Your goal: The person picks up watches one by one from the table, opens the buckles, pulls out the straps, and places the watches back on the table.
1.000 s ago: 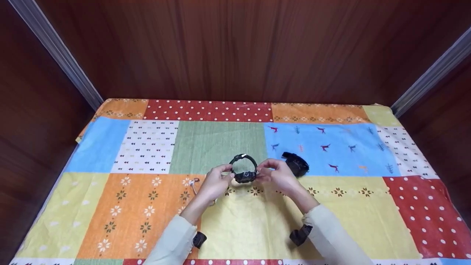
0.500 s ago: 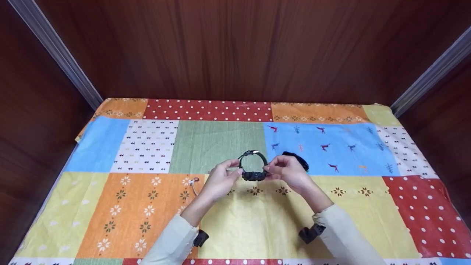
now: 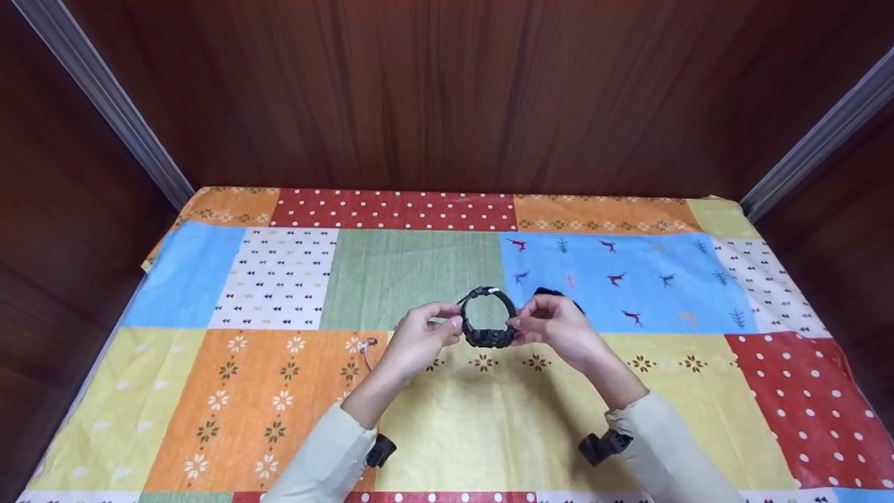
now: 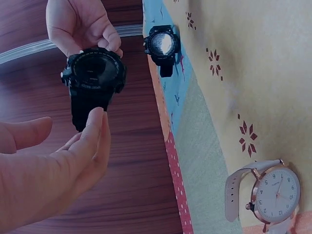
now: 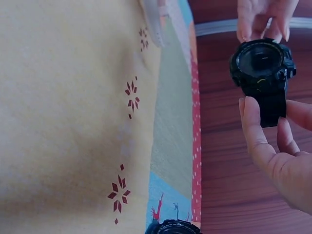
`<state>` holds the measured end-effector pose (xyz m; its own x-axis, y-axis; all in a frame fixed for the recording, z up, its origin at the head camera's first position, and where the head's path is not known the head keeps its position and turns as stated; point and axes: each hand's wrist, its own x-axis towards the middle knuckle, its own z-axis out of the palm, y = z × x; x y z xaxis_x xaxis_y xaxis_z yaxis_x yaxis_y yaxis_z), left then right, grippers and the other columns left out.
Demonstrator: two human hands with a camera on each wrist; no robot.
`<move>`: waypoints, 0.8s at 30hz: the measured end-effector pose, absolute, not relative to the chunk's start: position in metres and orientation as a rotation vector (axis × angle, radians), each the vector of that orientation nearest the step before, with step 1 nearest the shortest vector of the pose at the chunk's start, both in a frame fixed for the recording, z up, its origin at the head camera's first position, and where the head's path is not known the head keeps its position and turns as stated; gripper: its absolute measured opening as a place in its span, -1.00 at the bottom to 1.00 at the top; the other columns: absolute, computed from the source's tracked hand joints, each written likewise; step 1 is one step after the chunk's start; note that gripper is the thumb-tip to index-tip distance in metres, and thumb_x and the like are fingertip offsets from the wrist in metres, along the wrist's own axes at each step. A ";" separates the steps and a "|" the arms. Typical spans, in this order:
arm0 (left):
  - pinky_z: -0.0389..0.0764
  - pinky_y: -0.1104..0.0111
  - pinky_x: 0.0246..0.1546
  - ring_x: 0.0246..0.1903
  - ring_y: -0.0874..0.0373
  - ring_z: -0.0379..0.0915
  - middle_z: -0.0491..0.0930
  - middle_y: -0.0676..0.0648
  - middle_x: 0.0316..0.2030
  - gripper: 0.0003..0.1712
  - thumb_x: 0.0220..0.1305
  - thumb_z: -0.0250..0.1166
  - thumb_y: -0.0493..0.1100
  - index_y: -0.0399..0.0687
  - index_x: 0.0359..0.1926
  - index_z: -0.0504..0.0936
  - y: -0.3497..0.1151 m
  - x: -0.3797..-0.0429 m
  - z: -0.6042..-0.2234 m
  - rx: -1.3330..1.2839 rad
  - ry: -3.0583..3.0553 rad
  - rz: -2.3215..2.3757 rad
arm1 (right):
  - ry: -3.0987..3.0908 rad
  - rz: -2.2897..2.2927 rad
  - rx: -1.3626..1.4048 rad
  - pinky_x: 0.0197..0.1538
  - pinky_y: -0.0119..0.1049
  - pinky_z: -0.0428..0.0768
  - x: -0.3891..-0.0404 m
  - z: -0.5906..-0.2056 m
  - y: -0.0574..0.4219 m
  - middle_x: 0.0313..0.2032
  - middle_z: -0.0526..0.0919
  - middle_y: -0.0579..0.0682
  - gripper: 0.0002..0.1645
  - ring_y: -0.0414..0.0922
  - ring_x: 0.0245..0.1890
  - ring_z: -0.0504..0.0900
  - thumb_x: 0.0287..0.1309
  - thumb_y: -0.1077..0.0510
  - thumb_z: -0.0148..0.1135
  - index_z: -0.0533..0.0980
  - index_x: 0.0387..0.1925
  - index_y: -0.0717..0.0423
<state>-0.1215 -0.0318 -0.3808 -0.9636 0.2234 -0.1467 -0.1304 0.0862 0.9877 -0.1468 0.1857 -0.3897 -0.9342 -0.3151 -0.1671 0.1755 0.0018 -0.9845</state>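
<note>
A black digital watch, its strap looped into a ring, is held up above the cloth between both hands. My right hand pinches the strap on its right side, thumb and fingers on opposite edges. My left hand is at the opposite side; its fairly straight fingers reach the strap, with the thumb apart in the left wrist view. The dark dial shows in both wrist views. A second black watch lies on the cloth, mostly hidden behind my right hand in the head view.
A white-dial watch with a pale strap lies on the patchwork cloth, largely covered by my left forearm in the head view. Brown wood-grain panels rise behind and at the sides. Small black devices sit on both wrists.
Both hands and the held watch have moved right. My right hand now covers more of the second black watch. The left thumb has drawn slightly back from the strap.
</note>
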 end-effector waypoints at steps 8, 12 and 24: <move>0.57 0.31 -0.23 -0.25 -0.12 0.52 0.47 -0.22 -0.22 -0.72 0.23 0.14 -0.33 -0.43 -0.07 0.45 -0.031 -0.124 -0.388 0.135 2.187 1.926 | 1.964 -1.983 -0.151 -0.22 -0.14 0.60 -0.142 -0.394 0.185 -0.40 0.51 0.15 -0.92 -0.07 -0.48 0.60 0.04 0.50 0.05 0.39 -0.48 0.35; 0.57 0.28 -0.22 -0.28 0.00 0.51 0.48 -0.21 -0.21 -0.71 0.20 0.19 -0.28 -0.40 -0.09 0.45 -0.031 -0.125 -0.392 0.114 2.207 1.906 | 1.958 -1.981 -0.155 -0.22 -0.14 0.60 -0.140 -0.395 0.183 -0.40 0.51 0.15 -0.91 -0.07 -0.48 0.60 0.04 0.49 0.08 0.40 -0.49 0.32; 0.59 0.29 -0.24 -0.36 0.09 0.50 0.47 -0.21 -0.35 -0.74 0.15 0.20 -0.40 -0.49 -0.17 0.38 -0.030 -0.131 -0.401 0.129 2.047 2.016 | 1.931 -2.022 -0.132 -0.25 -0.14 0.61 -0.139 -0.397 0.184 -0.40 0.50 0.17 -0.80 -0.07 -0.50 0.59 -0.01 0.51 0.11 0.34 -0.29 0.49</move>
